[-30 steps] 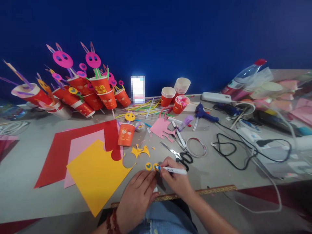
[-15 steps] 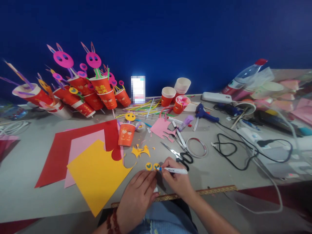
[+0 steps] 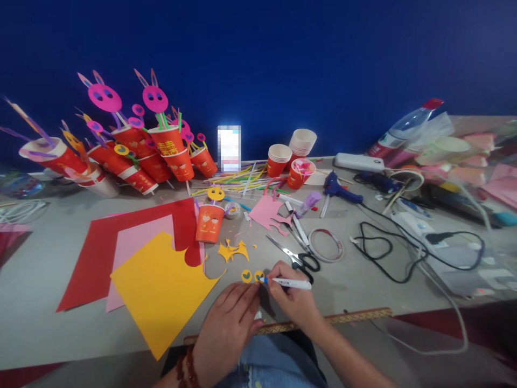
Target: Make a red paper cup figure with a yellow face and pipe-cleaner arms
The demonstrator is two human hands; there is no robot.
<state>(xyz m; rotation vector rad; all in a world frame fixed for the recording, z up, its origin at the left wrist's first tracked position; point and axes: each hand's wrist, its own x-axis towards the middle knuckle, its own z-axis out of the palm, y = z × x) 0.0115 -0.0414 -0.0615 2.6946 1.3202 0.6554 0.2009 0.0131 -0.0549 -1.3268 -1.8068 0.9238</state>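
Observation:
In my right hand (image 3: 288, 293) is a white marker (image 3: 293, 283), its blue tip touching the right one of two small yellow circles (image 3: 259, 276). Both circles carry a dark green heart; the left circle (image 3: 246, 276) lies beside it on the grey table. My left hand (image 3: 232, 315) rests palm down near the table's front edge, just below the circles, fingers side by side; whether anything is under them is hidden. A red cup with a yellow smiling face (image 3: 209, 223) stands behind, next to yellow paper scraps (image 3: 233, 250).
Yellow (image 3: 161, 291), pink and red sheets lie at left. Black-handled scissors (image 3: 294, 256), a tape roll (image 3: 326, 245), a purple glue stick (image 3: 309, 203) and a blue glue gun (image 3: 341, 188) lie right. Decorated cups (image 3: 173, 156) stand at back left; cables (image 3: 383, 242) run at right.

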